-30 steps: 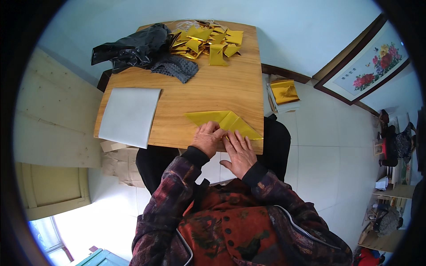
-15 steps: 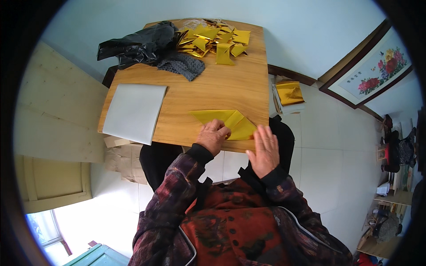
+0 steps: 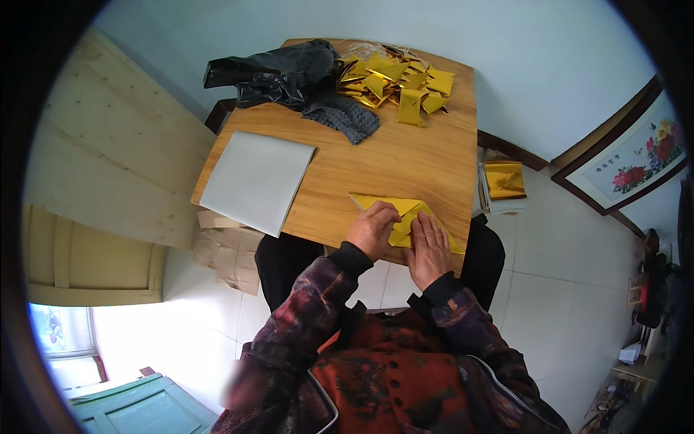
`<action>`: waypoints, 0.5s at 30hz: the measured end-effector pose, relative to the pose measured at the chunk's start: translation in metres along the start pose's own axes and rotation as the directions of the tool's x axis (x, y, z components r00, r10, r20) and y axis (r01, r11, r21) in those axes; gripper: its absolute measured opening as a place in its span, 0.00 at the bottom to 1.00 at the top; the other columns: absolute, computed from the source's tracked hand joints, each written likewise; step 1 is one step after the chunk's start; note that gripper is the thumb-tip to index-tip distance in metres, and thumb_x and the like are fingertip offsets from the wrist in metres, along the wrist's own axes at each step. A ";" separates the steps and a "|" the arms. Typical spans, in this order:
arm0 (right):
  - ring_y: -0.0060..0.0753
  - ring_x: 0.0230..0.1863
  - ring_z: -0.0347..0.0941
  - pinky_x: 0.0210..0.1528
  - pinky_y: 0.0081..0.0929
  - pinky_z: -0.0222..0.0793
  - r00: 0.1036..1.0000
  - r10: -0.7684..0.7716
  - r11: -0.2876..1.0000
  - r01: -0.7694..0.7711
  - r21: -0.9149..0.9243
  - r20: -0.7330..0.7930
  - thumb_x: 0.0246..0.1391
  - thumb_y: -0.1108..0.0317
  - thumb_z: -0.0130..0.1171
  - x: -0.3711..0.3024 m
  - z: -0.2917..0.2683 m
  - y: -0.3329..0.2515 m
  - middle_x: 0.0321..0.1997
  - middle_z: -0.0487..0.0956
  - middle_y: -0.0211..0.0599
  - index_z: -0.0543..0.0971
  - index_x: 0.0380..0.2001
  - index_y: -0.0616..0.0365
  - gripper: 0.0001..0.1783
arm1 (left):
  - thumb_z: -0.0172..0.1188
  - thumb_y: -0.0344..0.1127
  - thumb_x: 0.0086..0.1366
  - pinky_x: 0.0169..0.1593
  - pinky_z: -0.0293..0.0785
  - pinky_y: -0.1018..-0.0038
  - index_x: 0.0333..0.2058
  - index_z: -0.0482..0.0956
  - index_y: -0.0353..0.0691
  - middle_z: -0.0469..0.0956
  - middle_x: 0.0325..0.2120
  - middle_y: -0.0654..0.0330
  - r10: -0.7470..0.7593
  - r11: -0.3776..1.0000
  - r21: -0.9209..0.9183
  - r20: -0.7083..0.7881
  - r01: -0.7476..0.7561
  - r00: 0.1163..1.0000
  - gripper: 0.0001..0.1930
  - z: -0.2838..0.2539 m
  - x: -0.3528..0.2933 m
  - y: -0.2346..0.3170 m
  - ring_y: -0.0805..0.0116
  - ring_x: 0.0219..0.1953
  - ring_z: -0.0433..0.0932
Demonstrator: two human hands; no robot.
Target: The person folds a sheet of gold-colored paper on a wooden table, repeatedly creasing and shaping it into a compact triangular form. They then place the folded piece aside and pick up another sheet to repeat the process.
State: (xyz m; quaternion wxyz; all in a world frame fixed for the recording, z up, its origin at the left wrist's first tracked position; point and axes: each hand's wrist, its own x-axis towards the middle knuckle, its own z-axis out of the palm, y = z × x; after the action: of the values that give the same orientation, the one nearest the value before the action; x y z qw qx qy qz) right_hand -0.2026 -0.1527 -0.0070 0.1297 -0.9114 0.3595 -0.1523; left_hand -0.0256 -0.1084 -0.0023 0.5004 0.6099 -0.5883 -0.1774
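A sheet of folded gold paper [image 3: 409, 208] lies near the table's front edge, its left corner lifted slightly with a pale underside showing. On its left part, my left hand [image 3: 373, 230] is curled, with thumb and fingertips pinching a fold near the middle. My right hand [image 3: 431, 249] rests flat on the paper's right part, fingers stretched forward and side by side. The palms hide some of the paper's lower edge.
Folded gold paper pieces [image 3: 394, 76] are heaped at the table's back, beside a black plastic bag [image 3: 282, 76] and a grey knitted cloth [image 3: 347, 117]. A grey-white sheet [image 3: 256, 177] lies left. More gold paper [image 3: 504, 180] sits low beyond the table's right side.
My right hand has come down from beside the paper's right edge to lie flat on it. My left hand stays on the fold. The whole view has shifted, so the table appears farther right.
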 end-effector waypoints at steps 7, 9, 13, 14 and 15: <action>0.47 0.72 0.50 0.70 0.48 0.46 1.000 0.001 0.999 -0.001 0.039 -0.001 0.52 0.64 0.60 -0.001 -0.001 0.000 0.71 0.57 0.44 0.62 0.63 0.62 0.36 | 0.55 0.24 0.59 0.43 0.75 0.64 0.37 0.78 0.35 0.77 0.37 0.52 -0.065 0.995 0.075 0.025 0.063 0.998 0.07 0.003 0.019 -0.015 0.49 0.39 0.77; 0.47 0.72 0.50 0.70 0.47 0.46 1.000 0.000 0.998 0.001 0.067 -0.009 0.52 0.64 0.60 -0.002 -0.001 0.001 0.71 0.57 0.44 0.63 0.63 0.62 0.36 | 0.56 0.24 0.58 0.45 0.74 0.63 0.39 0.77 0.37 0.76 0.38 0.51 -0.185 0.982 0.069 0.134 0.177 0.974 0.10 -0.002 0.027 -0.019 0.48 0.43 0.75; 0.48 0.70 0.54 0.69 0.44 0.49 0.999 -0.010 0.994 0.014 0.112 -0.030 0.52 0.67 0.60 0.002 -0.004 0.006 0.69 0.60 0.46 0.66 0.59 0.64 0.31 | 0.60 0.27 0.53 0.48 0.72 0.62 0.39 0.77 0.40 0.73 0.42 0.53 -0.163 0.939 0.326 0.148 0.108 0.975 0.13 -0.008 0.040 -0.015 0.50 0.47 0.72; 0.48 0.70 0.54 0.69 0.44 0.49 1.000 -0.008 0.992 0.010 0.125 -0.018 0.51 0.68 0.60 0.003 -0.005 0.008 0.68 0.61 0.47 0.67 0.59 0.65 0.31 | 0.60 0.28 0.52 0.50 0.71 0.61 0.39 0.77 0.41 0.73 0.42 0.54 -0.182 0.911 0.401 0.177 0.098 0.967 0.13 -0.009 0.044 -0.013 0.50 0.48 0.71; 0.49 0.69 0.54 0.69 0.44 0.50 0.999 -0.011 0.986 0.017 0.167 -0.039 0.50 0.70 0.61 0.004 -0.006 0.009 0.68 0.61 0.48 0.67 0.59 0.65 0.31 | 0.61 0.29 0.51 0.51 0.70 0.61 0.39 0.77 0.42 0.73 0.42 0.55 -0.205 0.877 0.473 0.204 0.087 0.957 0.14 -0.011 0.048 -0.011 0.50 0.49 0.70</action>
State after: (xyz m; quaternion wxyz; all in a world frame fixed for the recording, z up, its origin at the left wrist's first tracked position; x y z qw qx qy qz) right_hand -0.2073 -0.1630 -0.0037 0.1978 -0.8968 0.3413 -0.2001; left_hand 0.0011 -0.1490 0.0113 0.2496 0.7266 -0.6233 -0.1456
